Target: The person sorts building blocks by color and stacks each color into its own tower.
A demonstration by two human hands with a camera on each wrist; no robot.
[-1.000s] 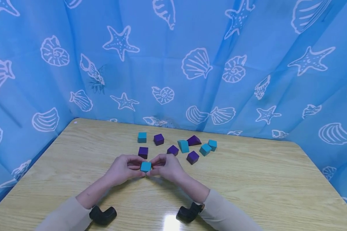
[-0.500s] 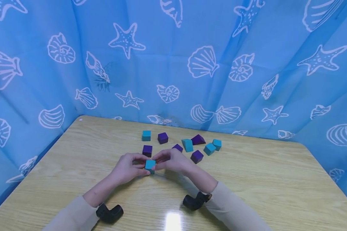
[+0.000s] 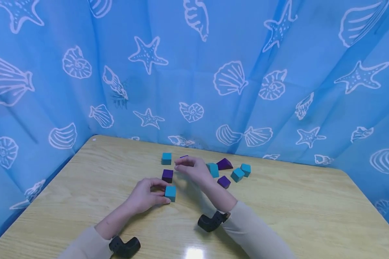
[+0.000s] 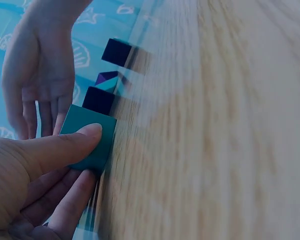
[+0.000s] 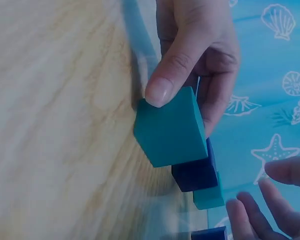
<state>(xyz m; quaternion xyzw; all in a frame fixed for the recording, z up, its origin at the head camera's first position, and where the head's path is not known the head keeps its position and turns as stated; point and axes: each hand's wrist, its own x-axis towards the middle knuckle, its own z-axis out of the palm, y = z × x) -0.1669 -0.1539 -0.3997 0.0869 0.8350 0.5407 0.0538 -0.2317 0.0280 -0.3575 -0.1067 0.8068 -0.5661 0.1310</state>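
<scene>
My left hand [image 3: 146, 196] pinches a teal cube [image 3: 170, 192] between thumb and fingers near the middle of the table. In the left wrist view, the thumb lies across one face of that cube [image 4: 106, 150]. Just behind it sits a purple cube [image 3: 167, 175], and farther back another teal cube [image 3: 166, 158]; the three form a rough row. My right hand [image 3: 196, 171] hovers farther back with nothing in it, its thumb and fingers apart in the right wrist view. It partly covers a purple cube [image 3: 183, 157] behind it and hides another purple block.
Right of the right hand lie a teal curved block [image 3: 214, 170], a purple wedge [image 3: 225, 164], a purple cube [image 3: 224, 182] and two teal cubes [image 3: 237, 174] side by side. A blue seashell curtain [image 3: 188, 90] hangs behind the wooden table [image 3: 278, 212].
My right hand has let go of the teal cube and moved back and to the right, over the purple blocks. The left hand still holds the cube. The head view has shifted slightly.
</scene>
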